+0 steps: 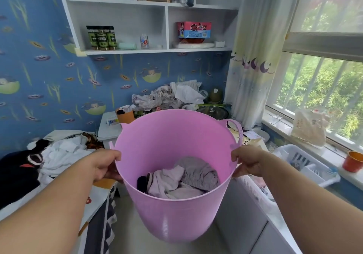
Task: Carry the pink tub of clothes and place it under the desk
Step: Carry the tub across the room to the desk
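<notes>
Both hands, left [105, 165] and right [246, 162], grip the pink tub [176, 204] rim, fingers partly hidden outside.

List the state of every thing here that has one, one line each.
Pink plastic tub: lifted off the floor, held by its rim on both sides.
Grey and lilac clothes: crumpled in the bottom of the tub.
Left hand: grips the tub's left rim.
Right hand: grips the tub's right rim.
Orange cup: upright on the windowsill.
Moon-patterned curtain: drawn aside.
</notes>
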